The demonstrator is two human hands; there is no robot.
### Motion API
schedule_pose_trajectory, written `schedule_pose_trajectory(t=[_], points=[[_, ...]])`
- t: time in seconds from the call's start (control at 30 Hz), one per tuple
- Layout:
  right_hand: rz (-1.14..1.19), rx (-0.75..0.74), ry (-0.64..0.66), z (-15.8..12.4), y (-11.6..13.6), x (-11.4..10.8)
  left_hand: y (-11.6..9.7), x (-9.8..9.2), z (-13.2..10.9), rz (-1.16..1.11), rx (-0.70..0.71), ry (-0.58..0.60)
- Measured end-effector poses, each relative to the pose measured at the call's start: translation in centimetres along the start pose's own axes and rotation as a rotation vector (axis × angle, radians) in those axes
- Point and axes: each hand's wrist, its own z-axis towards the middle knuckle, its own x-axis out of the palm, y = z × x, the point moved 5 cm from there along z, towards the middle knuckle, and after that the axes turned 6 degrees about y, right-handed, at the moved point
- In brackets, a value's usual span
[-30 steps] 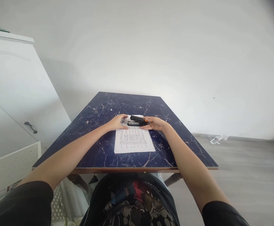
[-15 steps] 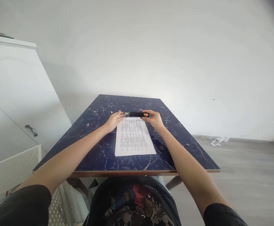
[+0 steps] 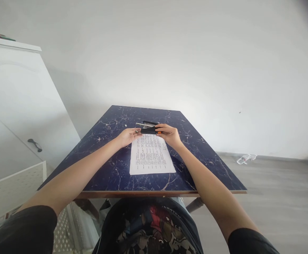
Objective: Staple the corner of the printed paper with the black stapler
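Observation:
A black stapler [image 3: 148, 127] with an orange end is lifted just above the far edge of a printed white paper sheet [image 3: 151, 155]. My right hand [image 3: 167, 134] is closed around the stapler's right end. My left hand [image 3: 129, 135] pinches the stapler's left, metal end, fingers curled. The stapler looks partly hinged open, its upper arm raised. The sheet lies flat in the middle of a dark blue marbled table [image 3: 209, 158].
A white cabinet [image 3: 13, 106] with a dark handle [image 3: 34, 144] stands at the left. A plain white wall is behind the table. A clear plastic bottle [image 3: 245, 158] lies on the grey floor at the right. My lap is under the table's near edge.
The stapler was resting on the sheet's top edge, then both hands lifted it off the paper. It has now come slightly toward me, and its arm has hinged open.

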Motion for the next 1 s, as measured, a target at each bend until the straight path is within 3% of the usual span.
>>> schedule_pose_trajectory(t=[0.1, 0.17, 0.27, 0.37, 0.47, 0.57, 0.7, 0.8, 0.9, 1.0], points=[[0.104, 0.065, -0.103, 0.1, -0.5, -0.4, 0.1, -0.3, 0.1, 0.062, 0.051, -0.057], [0.258, 0.183, -0.187, 0.1, -1.5, -0.7, -0.3, -0.5, -0.1, 0.085, 0.117, -0.134], [0.470, 0.421, -0.233, -0.3, -3.3, -0.9, -2.1, -0.8, -1.4, 0.207, 0.324, -0.288], [0.613, 0.597, -0.201, -0.6, -4.5, -0.7, -4.8, 0.1, -3.4, 0.490, 0.585, -0.371], [0.717, 0.694, -0.150, -0.9, -5.0, -0.1, -5.9, 1.8, -4.4, 0.633, 0.661, -0.302], [0.752, 0.726, -0.077, -1.0, -5.1, 0.4, -5.4, 3.0, -4.5, 0.665, 0.590, -0.196], [0.543, 0.786, -0.021, -1.3, -5.6, -0.1, -4.4, 4.2, -4.3, 0.722, 0.507, -0.029], [0.130, 0.665, -0.068, -1.0, -4.9, -1.8, -4.5, 4.9, -4.7, 0.779, 0.538, 0.045], [-0.141, 0.306, -0.151, -0.3, -2.3, -2.8, -4.9, 5.5, -4.9, 0.802, 0.558, 0.073], [-0.139, -0.062, 0.006, 0.2, 0.4, -1.1, -4.8, 6.4, -5.0, 0.847, 0.558, 0.122]])
